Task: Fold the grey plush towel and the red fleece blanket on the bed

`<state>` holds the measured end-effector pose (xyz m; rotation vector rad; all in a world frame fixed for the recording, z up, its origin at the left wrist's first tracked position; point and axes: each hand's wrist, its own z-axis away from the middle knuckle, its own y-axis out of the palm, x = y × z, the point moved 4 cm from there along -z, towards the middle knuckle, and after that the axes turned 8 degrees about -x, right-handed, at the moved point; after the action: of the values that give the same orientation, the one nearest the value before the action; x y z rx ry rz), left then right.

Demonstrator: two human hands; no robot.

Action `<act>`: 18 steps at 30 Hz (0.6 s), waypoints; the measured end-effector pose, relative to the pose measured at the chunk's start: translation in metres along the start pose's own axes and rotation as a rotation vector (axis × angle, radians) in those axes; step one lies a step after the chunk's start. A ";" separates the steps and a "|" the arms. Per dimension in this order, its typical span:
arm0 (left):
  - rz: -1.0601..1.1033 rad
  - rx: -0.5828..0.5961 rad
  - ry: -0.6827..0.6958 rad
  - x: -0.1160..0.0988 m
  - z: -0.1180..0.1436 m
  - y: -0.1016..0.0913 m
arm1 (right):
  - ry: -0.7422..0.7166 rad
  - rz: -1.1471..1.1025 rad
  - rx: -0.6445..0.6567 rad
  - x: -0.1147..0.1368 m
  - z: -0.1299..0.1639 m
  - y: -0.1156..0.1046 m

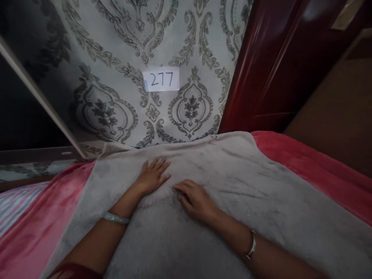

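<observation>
A grey plush blanket point(180, 240) spreads out in front of me, with a few creases on its right half. My left hand point(151, 177) lies flat on it, palm down and fingers spread. To the right and slightly nearer, my right hand point(197, 199) rests on the blanket with its fingers loosely bent. A gap shows between the thumb and the fingers, and nothing is visible in it. A pale green bangle point(116, 218) circles my left wrist, and a silver bangle point(252, 245) my right.
Red bedding point(308, 162) shows past the grey blanket on both sides. Behind stands a patterned wall point(122, 97) bearing a paper labelled 277 point(161, 79). A dark red wooden panel point(261, 69) rises at the right, beside a brown board point(337, 104). Striped cloth point(20, 203) lies far left.
</observation>
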<state>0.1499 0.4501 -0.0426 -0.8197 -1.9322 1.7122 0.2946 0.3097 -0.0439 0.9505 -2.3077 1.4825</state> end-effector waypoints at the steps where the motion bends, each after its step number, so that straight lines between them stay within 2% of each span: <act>1: -0.014 -0.005 -0.037 0.006 -0.001 0.004 | -0.036 0.051 0.026 -0.003 -0.001 -0.005; 3: -0.051 -0.018 -0.094 0.018 -0.004 0.005 | -0.045 0.183 0.116 -0.017 -0.003 -0.016; 7: -0.093 -0.010 -0.164 0.028 -0.008 0.000 | 0.149 0.362 0.283 -0.062 -0.004 -0.035; 13: -0.130 -0.005 -0.184 0.025 -0.009 -0.005 | 0.187 0.488 0.270 -0.120 -0.007 -0.066; 18: -0.128 -0.026 -0.181 0.028 -0.011 -0.002 | 0.240 0.678 0.230 -0.200 -0.005 -0.127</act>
<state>0.1360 0.4773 -0.0406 -0.5527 -2.0806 1.7395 0.5262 0.3571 -0.0533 -0.0168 -2.4227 2.0039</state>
